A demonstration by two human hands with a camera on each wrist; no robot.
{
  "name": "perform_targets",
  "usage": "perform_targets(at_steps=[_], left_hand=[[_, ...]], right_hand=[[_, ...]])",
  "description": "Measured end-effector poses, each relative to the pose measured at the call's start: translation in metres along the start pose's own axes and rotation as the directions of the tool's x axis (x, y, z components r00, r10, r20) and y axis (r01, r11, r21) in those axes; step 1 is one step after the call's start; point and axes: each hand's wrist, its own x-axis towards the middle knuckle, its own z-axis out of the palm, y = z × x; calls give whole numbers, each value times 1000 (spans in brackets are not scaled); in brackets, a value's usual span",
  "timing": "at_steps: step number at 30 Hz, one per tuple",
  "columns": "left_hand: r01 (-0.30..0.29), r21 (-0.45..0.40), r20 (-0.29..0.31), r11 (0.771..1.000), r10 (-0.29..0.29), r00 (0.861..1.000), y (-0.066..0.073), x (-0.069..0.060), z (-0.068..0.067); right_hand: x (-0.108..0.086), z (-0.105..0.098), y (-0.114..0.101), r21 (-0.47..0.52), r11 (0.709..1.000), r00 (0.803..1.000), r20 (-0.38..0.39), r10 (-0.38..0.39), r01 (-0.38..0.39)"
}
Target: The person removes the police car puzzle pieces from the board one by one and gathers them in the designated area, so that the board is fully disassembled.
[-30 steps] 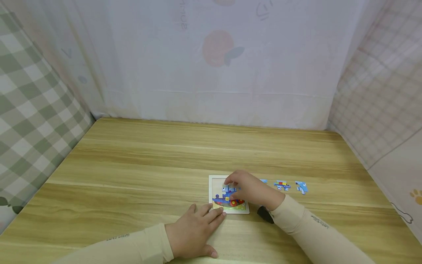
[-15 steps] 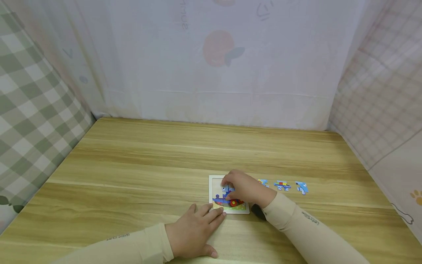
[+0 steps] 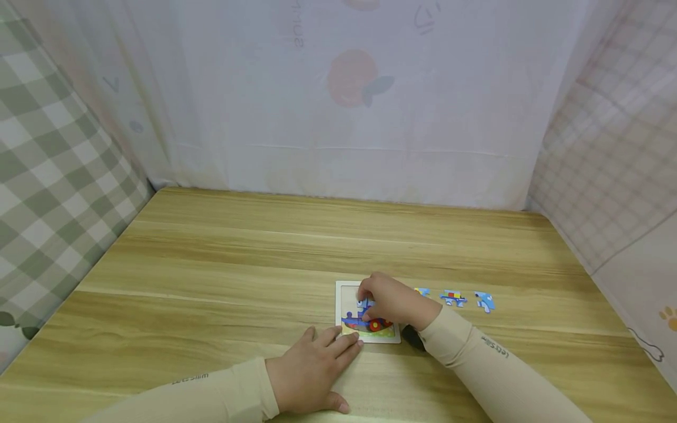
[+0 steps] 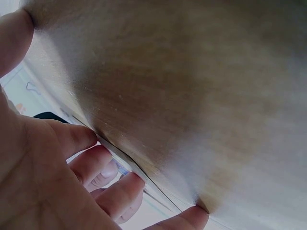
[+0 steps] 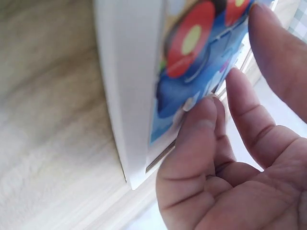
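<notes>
A small white-framed jigsaw puzzle [image 3: 338,305] lies on the table, with blue, red and green pieces in its lower part. Bare tray floor shows at its upper left. My right hand [image 3: 394,299] is over the puzzle, thumb and curled fingers at the two sides of a blue puzzle piece [image 3: 361,304] with an eye printed on it; the hand covers part of it. In the right wrist view, the fingertips [image 5: 206,108] touch the puzzle surface. My left hand [image 3: 312,373] lies spread, its fingertips on the frame's near left edge and its thumb on the table.
Loose puzzle pieces lie in a row right of the frame: one partly hidden piece [image 3: 422,291], one with red and yellow [image 3: 453,297], and a light blue one [image 3: 485,301]. The wooden table [image 3: 211,264] ends at a pale curtain [image 3: 254,117].
My right hand has shifted slightly left over the puzzle and then stayed nearly still, uncovering more of the nearest loose piece. The left hand has kept its place.
</notes>
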Motion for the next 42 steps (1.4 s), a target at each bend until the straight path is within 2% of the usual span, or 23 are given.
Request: perform_targets(at_steps=[11,24,35,42], left_hand=[[4,8,11,1000,-4,1000,1,0,0],[7,4,29,1000,-7,1000,1,1,-1],[3,13,31,1000,-3,1000,1,1,-2],[0,12,36,1000,0,999,0,2,-2]], right_hand=[[1,1,-1,1,1000,1000,10,9,-9],[0,-2,-1,6,999,999,6,-34,34],[-1,-2,-2,55,995,997,-6,-77,77],[-2,-2,-5,152,988,999,39,-31,24]])
